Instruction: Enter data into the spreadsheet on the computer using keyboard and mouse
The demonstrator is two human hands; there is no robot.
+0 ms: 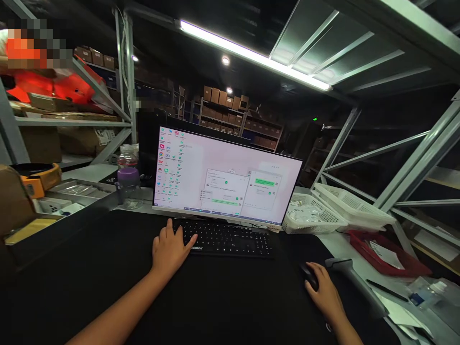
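Observation:
My left hand [170, 249] rests on the left end of a black keyboard [230, 238], its fingers apart and the thumb stretched over the keys. On the right, my right hand [325, 290] is wrapped over a black computer mouse [309, 277] on the black desk mat [230, 297]. Behind the keyboard stands a lit monitor [226, 175] showing desktop icons at the left and chat windows at the lower middle and right. A grey handheld scanner [359, 287] lies just right of my right hand.
White plastic baskets [312, 215] and a red tray [390, 254] stand at the right, near a pen [387, 290] and a clear bottle [429, 294]. Left of the monitor are a purple-banded bottle [129, 187] and a box of small items [79, 189]. Shelf posts frame both sides.

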